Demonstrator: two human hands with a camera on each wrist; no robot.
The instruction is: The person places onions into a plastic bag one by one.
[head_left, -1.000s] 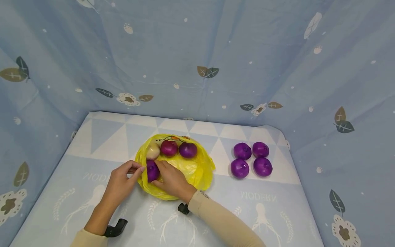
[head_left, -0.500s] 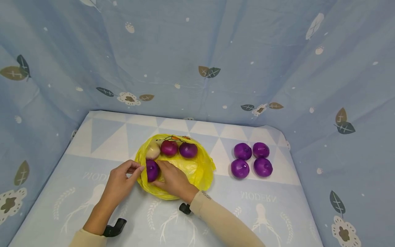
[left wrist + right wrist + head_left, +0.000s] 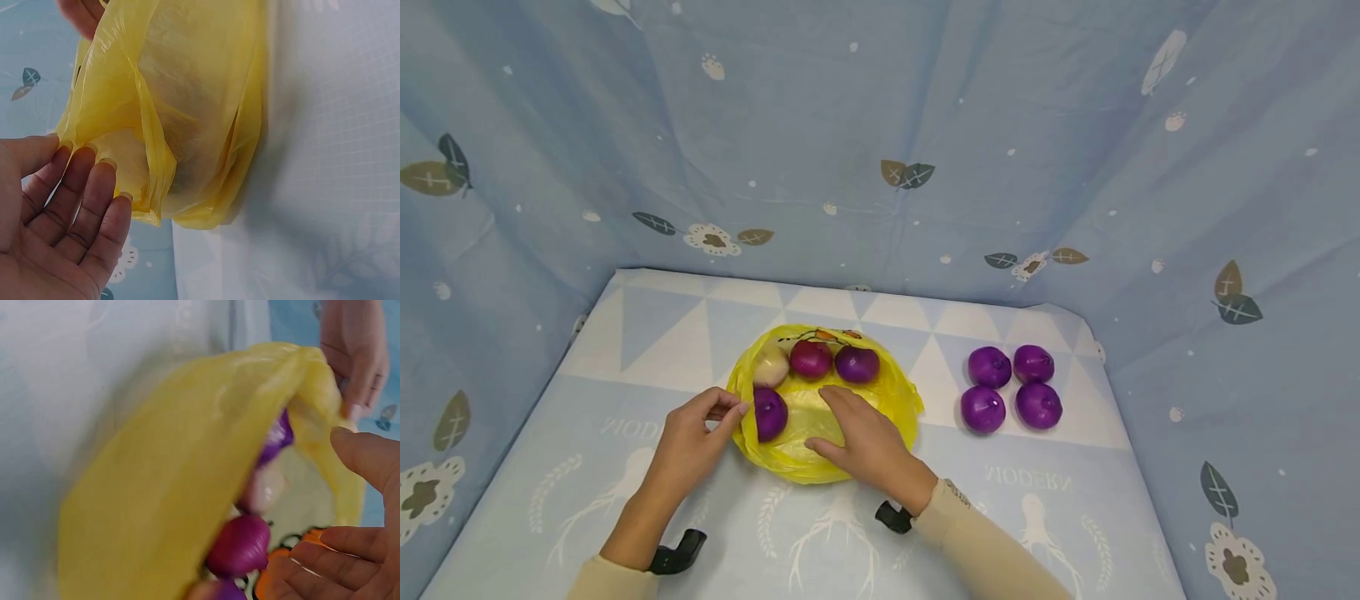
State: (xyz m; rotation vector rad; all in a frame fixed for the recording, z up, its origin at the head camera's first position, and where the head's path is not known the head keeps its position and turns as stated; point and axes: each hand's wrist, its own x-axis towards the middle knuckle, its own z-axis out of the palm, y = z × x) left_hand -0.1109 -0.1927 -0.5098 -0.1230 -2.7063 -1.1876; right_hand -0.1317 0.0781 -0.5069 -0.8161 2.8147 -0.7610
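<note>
My left hand (image 3: pixel 691 440) pinches the left rim of a yellow plastic bag (image 3: pixel 891 421) between thumb and fingertips; the left wrist view shows the thin film at its fingers (image 3: pixel 97 187). Over the bag's opening, my right hand (image 3: pixel 871 443) is spread and holds nothing. Inside, a purple onion (image 3: pixel 771 415) lies by the left wall. Behind it sit a pale onion (image 3: pixel 771 367), a reddish onion (image 3: pixel 811 360) and another purple onion (image 3: pixel 857 365). The right wrist view shows the reddish onion (image 3: pixel 240 547) through the bag's mouth.
Several purple onions (image 3: pixel 1011 387) stand grouped on the patterned tablecloth (image 3: pixel 1060 483) to the right of the bag. A blue curtain (image 3: pixel 820 125) with leaf prints encloses the back and sides. Black camera mounts (image 3: pixel 679 554) are on the wrists.
My right hand has let go of the purple onion by the bag's left wall and moved right, its fingers spreading. The left hand stays at the rim.
</note>
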